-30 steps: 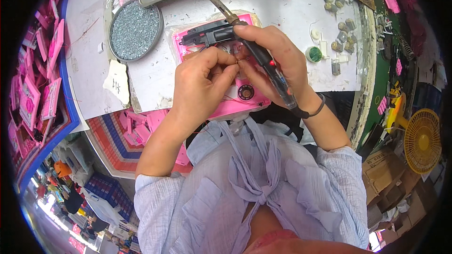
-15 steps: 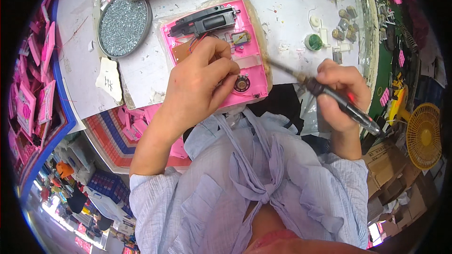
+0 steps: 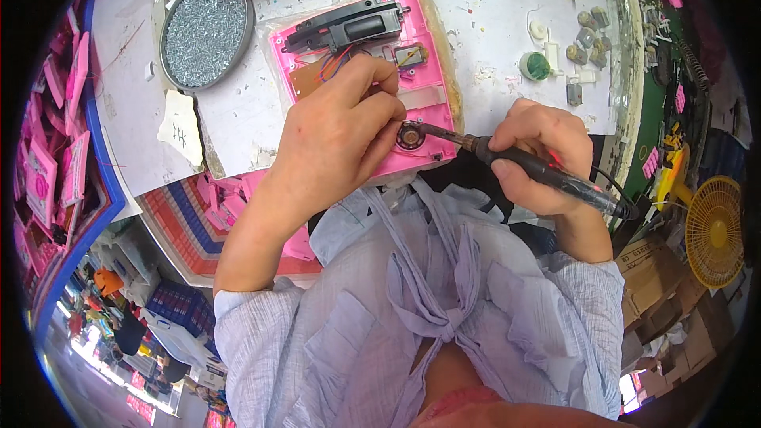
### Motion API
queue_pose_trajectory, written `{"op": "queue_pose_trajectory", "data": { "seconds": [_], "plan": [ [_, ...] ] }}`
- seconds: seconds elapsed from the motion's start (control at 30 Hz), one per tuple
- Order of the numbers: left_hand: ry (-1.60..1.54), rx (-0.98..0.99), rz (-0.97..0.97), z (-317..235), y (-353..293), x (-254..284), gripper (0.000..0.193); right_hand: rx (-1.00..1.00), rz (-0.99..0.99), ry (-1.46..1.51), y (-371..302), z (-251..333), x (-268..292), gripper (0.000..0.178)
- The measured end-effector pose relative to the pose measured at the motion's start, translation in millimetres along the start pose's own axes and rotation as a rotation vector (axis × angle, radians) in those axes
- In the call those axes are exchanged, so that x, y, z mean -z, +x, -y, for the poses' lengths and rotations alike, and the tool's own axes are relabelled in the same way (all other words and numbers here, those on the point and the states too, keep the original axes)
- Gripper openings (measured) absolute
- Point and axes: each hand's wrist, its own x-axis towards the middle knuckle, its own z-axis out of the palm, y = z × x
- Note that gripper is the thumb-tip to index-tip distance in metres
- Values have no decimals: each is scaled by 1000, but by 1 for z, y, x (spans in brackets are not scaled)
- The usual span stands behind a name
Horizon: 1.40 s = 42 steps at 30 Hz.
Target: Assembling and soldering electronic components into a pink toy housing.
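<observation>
A pink plastic housing (image 3: 441,128) lies open before me, fitted with a black plastic mechanism (image 3: 369,28), a small metal motor (image 3: 408,55), a brown circuit board (image 3: 306,79) with red and blue wires, and a round speaker (image 3: 411,137). Over its left part is my left hand (image 3: 337,131), fingers pinched together beside the speaker; whatever they hold is hidden. My right hand (image 3: 547,147) grips a black-handled soldering iron (image 3: 547,173). The iron points left, its tip at the speaker's upper edge, close to the left fingertips; contact cannot be made out.
A round tray of small screws (image 3: 204,36) stands at the left. A green-filled cup (image 3: 535,66) and several small motors (image 3: 587,36) lie to the right. Pink parts fill a bin (image 3: 95,150) at the far left. A yellow fan (image 3: 716,230) stands at right.
The soldering iron has moved left and down, bringing its tip from beside the housing to the speaker. The left hand keeps its pinch, nearly in place. The housing has shifted slightly up in view.
</observation>
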Motion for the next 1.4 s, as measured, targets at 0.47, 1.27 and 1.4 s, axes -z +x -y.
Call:
{"op": "queue_pose_trajectory", "data": {
  "seconds": [0.47, 1.27, 1.4],
  "plan": [
    [25, -20, 6, 2, -1, 0, 23, -30, -48, 84, -4, 3, 6, 22],
    [136, -82, 16, -4, 3, -3, 22, 50, 2, -37, -3, 0, 10, 25],
    [170, -95, 15, -4, 3, -4, 22, 53, 10, -29, -2, -1, 8, 26]
  ]
}}
